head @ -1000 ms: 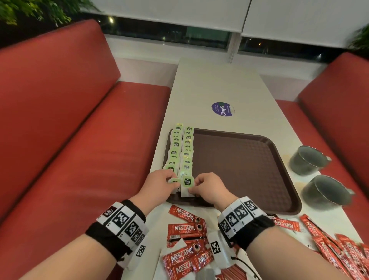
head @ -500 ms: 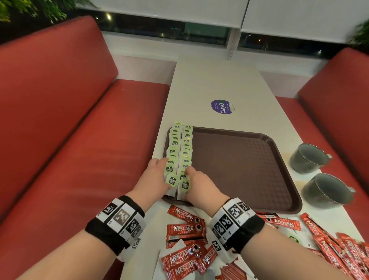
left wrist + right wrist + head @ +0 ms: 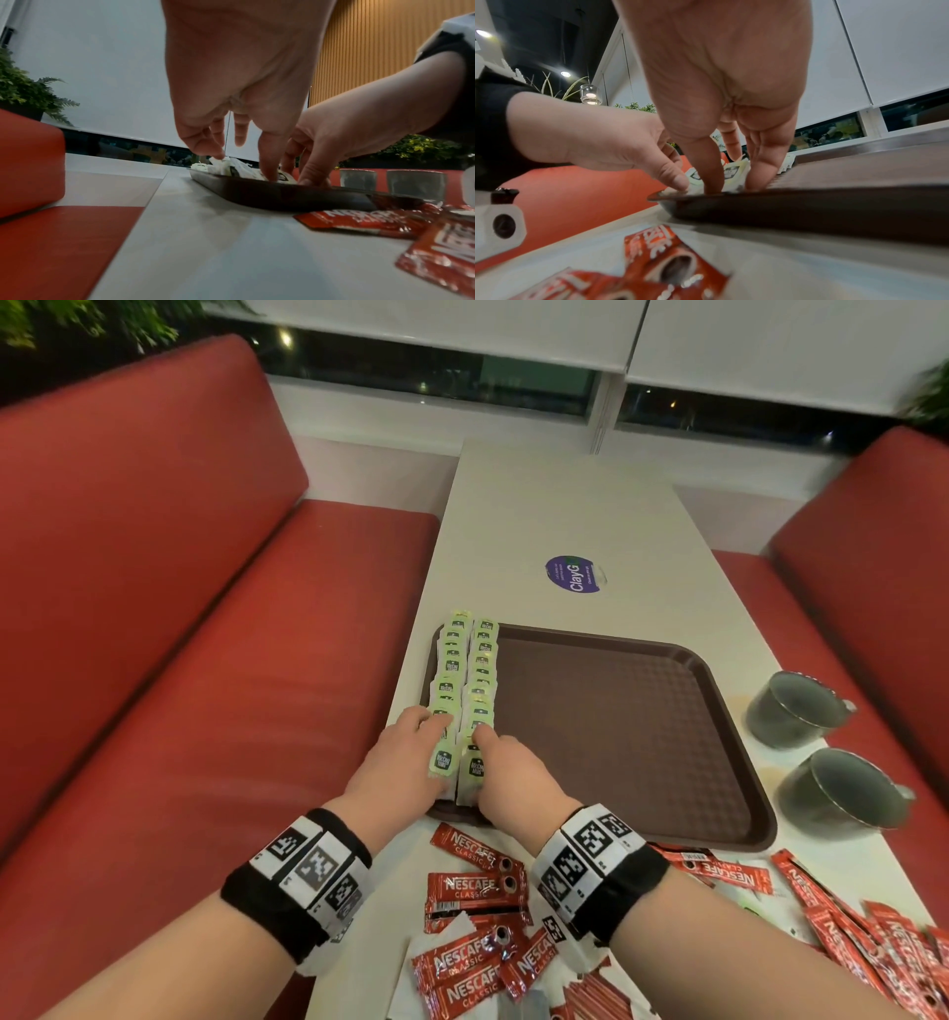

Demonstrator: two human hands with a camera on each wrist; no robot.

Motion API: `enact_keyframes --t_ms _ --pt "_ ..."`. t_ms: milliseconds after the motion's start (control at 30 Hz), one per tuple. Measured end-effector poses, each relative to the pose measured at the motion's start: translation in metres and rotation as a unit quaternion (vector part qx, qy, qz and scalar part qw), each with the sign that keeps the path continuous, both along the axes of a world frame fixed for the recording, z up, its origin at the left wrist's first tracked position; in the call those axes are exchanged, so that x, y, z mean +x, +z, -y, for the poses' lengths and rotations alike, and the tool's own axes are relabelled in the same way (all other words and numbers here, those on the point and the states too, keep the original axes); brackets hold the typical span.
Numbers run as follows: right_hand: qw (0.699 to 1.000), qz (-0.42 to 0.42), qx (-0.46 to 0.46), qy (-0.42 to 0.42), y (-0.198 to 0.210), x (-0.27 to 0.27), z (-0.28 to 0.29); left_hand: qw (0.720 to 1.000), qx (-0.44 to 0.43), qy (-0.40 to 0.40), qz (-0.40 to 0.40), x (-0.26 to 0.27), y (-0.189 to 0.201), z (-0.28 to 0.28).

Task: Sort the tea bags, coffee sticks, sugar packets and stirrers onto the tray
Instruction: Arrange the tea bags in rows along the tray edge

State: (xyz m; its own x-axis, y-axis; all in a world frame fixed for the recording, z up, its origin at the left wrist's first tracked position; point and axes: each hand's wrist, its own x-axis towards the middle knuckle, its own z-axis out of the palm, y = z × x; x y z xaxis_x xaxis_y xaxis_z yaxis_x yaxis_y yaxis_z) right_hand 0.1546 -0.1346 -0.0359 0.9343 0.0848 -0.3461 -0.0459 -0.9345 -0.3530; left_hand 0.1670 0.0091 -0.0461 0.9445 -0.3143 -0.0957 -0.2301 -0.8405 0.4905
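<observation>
At lower centre of the head view: slid forward since a second ago, both hands, left hand [image 3: 405, 762] and right hand [image 3: 506, 775], fingers released, flat, pressing two tea-bag rows [image 3: 464, 680] together along brown tray [image 3: 642, 737]'s left edge. Nescafé coffee sticks [image 3: 472, 886] unsorted on bench [image 3: 539, 516]; tea bags nearly finished.

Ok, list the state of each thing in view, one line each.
tea bags: two overlapping rows along tray's left edge
tray: otherwise bare
left hand: fingers straight, pressing left row
right hand: fingers straight, pressing right row
coffee sticks: loose on table
mugs: upright beside tray
</observation>
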Motion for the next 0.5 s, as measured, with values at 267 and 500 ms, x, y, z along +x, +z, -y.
enact_keyframes --t_ms 267,500 --pt "1.0 -0.013 -0.023 0.009 -0.0016 0.0038 -0.0018 0.996 0.084 -0.031 0.013 0.0061 -0.0043 0.0028" --pt "0.999 -0.014 -0.029 0.013 0.0007 0.0094 -0.0013 0.996 0.085 -0.013 0.01 0.0075 -0.0067 0.0047"
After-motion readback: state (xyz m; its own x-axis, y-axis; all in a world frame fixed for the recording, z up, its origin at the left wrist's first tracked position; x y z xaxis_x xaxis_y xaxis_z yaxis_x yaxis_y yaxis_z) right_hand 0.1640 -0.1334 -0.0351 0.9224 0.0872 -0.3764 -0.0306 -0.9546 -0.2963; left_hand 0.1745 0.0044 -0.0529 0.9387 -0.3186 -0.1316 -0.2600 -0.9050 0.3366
